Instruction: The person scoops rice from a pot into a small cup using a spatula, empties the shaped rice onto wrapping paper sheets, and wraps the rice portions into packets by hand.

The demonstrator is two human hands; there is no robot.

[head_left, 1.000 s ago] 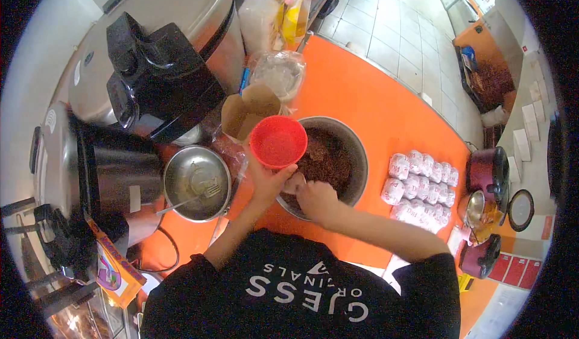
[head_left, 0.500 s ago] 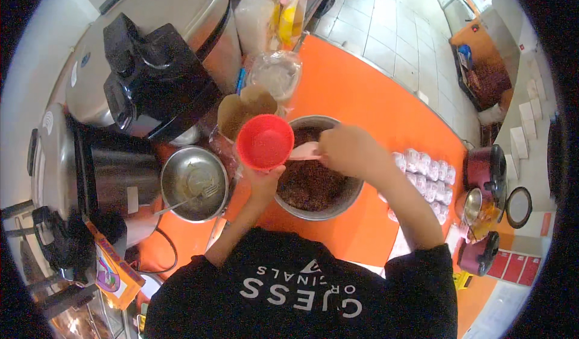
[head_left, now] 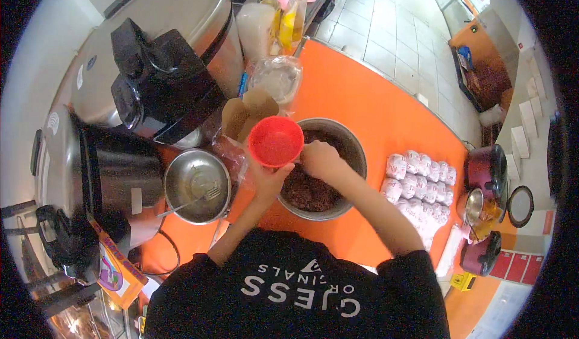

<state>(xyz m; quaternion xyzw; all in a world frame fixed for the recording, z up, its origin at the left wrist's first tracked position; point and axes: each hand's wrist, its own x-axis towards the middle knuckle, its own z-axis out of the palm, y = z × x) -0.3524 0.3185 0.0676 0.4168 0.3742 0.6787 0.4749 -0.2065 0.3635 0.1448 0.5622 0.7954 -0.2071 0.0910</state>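
My left hand (head_left: 268, 181) grips a round red plastic cup (head_left: 275, 141) from below, its open mouth facing up. The cup is tilted over the left rim of a large metal pot (head_left: 360, 179). Inside the pot lies a dark brown, crumbly mass (head_left: 307, 193). Above it, my right hand (head_left: 321, 160) is closed right beside the cup. That hand's fingers hold the pale pink spoon seen earlier, now almost wholly hidden by the fingers and the cup.
Left stands a metal bowl (head_left: 175, 185) with a slotted utensil (head_left: 212, 192) in it. Beyond are large cookers (head_left: 120, 176), a brown paper container (head_left: 232, 119) and clear plastic lids (head_left: 274, 79). Several white wrapped portions (head_left: 425, 185) sit right on the orange table (head_left: 338, 91).
My right hand has moved left and down, up against the red cup, and the spoon has gone out of sight. The cup has shifted slightly right.
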